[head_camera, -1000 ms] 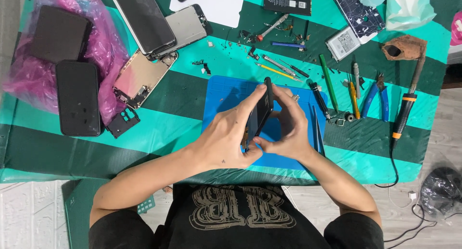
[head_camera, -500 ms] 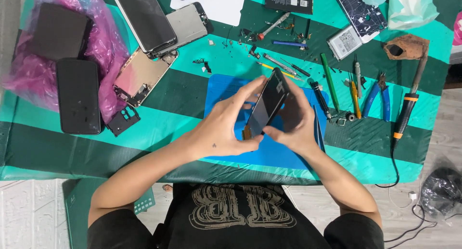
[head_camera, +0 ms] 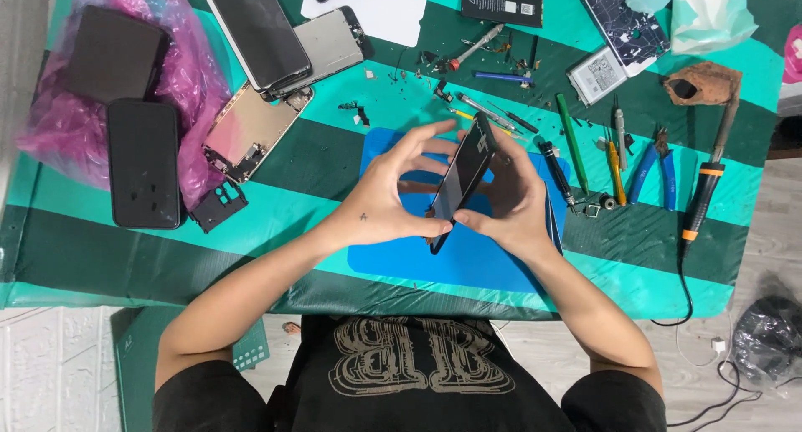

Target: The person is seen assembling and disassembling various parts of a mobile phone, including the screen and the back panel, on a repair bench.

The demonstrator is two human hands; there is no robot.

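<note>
I hold a black smartphone (head_camera: 461,180) tilted on its edge above the blue work mat (head_camera: 468,256). My left hand (head_camera: 393,196) grips its left side, thumb near the bottom corner and fingers curled over the top. My right hand (head_camera: 510,200) cups the phone's right side from behind, thumb pressed at the lower edge. Both hands hover over the middle of the mat.
The table has a green striped cover (head_camera: 251,231). Black phones (head_camera: 144,163) lie on pink plastic (head_camera: 192,81) at left. Opened phone parts (head_camera: 251,129), a battery (head_camera: 501,4), screwdrivers (head_camera: 573,131), blue-handled pliers (head_camera: 653,173) and a soldering iron (head_camera: 703,190) lie around.
The phone has been turned from nearly edge-on and low to tilted higher, showing more of its dark face. Both hands rose slightly with it.
</note>
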